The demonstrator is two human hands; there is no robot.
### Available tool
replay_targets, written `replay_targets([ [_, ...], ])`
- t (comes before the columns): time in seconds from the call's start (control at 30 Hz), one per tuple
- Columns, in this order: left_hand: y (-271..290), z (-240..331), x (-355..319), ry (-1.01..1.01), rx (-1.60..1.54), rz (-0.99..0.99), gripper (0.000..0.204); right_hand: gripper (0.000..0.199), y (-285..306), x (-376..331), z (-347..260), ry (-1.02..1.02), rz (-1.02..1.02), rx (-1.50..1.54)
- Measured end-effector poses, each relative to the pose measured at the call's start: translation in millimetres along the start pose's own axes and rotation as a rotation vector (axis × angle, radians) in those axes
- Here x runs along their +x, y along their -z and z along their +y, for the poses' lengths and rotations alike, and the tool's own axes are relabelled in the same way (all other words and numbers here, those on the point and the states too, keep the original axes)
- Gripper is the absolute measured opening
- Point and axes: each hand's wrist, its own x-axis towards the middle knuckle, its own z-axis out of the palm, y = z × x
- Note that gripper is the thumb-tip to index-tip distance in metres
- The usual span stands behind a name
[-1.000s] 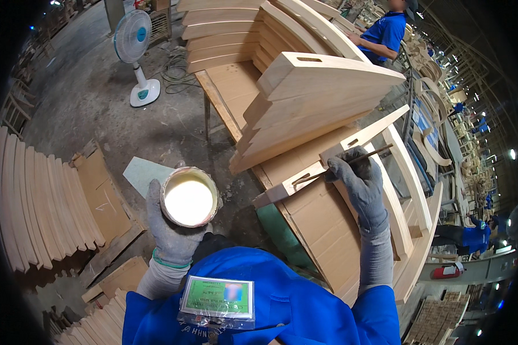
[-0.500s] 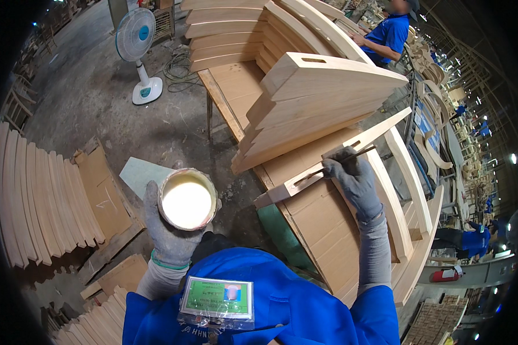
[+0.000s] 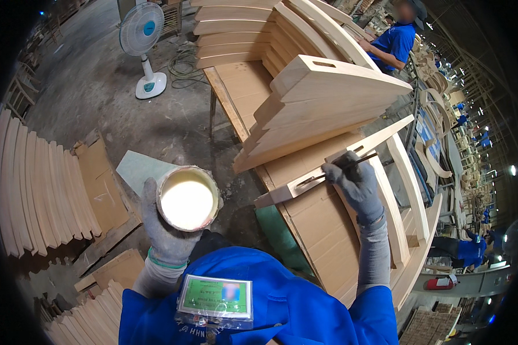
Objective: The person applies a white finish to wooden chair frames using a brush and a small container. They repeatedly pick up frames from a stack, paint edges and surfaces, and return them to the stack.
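Note:
My left hand (image 3: 171, 244), in a grey glove, is closed around a round tub (image 3: 217, 202) of creamy white liquid that looks like glue. A thin dark stick (image 3: 367, 157) is pinched in my gloved right hand (image 3: 360, 187). Its near end lies at the long slot in a pale wooden rail (image 3: 275, 196), and whether it goes into the slot is hard to tell. The right fingers rest close over that rail, which lies across a cardboard-covered bench (image 3: 319, 230). Beyond it, several curved boards (image 3: 334, 95) stand side by side on edge.
More curved wooden parts (image 3: 236, 27) are stacked at the bench's far end. Wooden slats (image 3: 43, 184) stand at the left beside a cardboard sheet (image 3: 101, 187). A white fan (image 3: 141, 34) is on the floor. Another person (image 3: 394, 43) works at the far right.
The view has shifted slightly. My right hand has tilted a little over the rail, with the stick still at the slot. My left hand holds the tub almost unmoved.

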Motion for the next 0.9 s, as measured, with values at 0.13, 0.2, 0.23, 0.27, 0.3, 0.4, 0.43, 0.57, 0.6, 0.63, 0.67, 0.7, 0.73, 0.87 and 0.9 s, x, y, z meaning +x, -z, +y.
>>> replay_targets([
  [0.13, 1, -1, 2, -0.017, -0.001, 0.007, 0.055, 0.023, -10, -1, -13, 0.039, -0.080, 0.029],
  [0.2, 0, -1, 2, -0.014, -0.025, -0.005, 0.055, 0.023, -6, 0, -6, 0.009, -0.043, 0.107],
  [0.23, 1, -1, 2, -0.008, -0.039, -0.032, 0.055, 0.022, 2, 0, 3, 0.026, -0.051, 0.036],
  [0.27, 2, -2, 2, -0.001, -0.053, -0.059, 0.055, 0.020, 3, 0, 5, 0.000, 0.019, 0.166],
  [0.3, 3, -2, 3, -0.006, -0.030, -0.052, 0.055, 0.020, 7, 1, 3, 0.024, 0.020, 0.066],
  [0.4, 1, -5, 4, -0.005, 0.003, -0.035, 0.056, 0.020, 6, 1, 1, 0.058, -0.052, -0.068],
  [0.43, -3, -6, 4, 0.001, -0.010, -0.033, 0.057, 0.022, -1, 1, -1, 0.066, -0.050, 0.100],
  [0.57, -9, -12, 1, -0.053, -0.012, -0.028, 0.060, 0.017, 0, 3, -4, -0.056, -0.096, 0.107],
  [0.6, -12, -13, -3, -0.051, -0.008, -0.032, 0.060, 0.016, 2, 3, 7, -0.086, -0.089, 0.200],
  [0.63, -15, -15, -6, -0.052, -0.004, -0.036, 0.060, 0.015, 6, 2, 15, -0.115, -0.086, 0.292],
  [0.67, -17, -17, -10, -0.053, 0.000, -0.039, 0.061, 0.015, 12, 0, 20, -0.099, -0.073, 0.346],
  [0.7, -16, -19, -16, -0.067, -0.016, -0.002, 0.060, 0.014, 15, -2, 25, -0.085, -0.065, 0.408],
  [0.73, -14, -22, -22, -0.082, -0.032, 0.034, 0.060, 0.013, 18, -4, 30, -0.072, -0.057, 0.470],
  [0.87, -28, -44, -45, -0.229, -0.025, 0.049, 0.059, 0.014, 31, -8, 32, -0.075, -0.040, 0.615],
  [0.9, -28, -49, -50, -0.228, -0.030, 0.085, 0.060, 0.014, 34, -9, 31, -0.097, -0.048, 0.679],
])
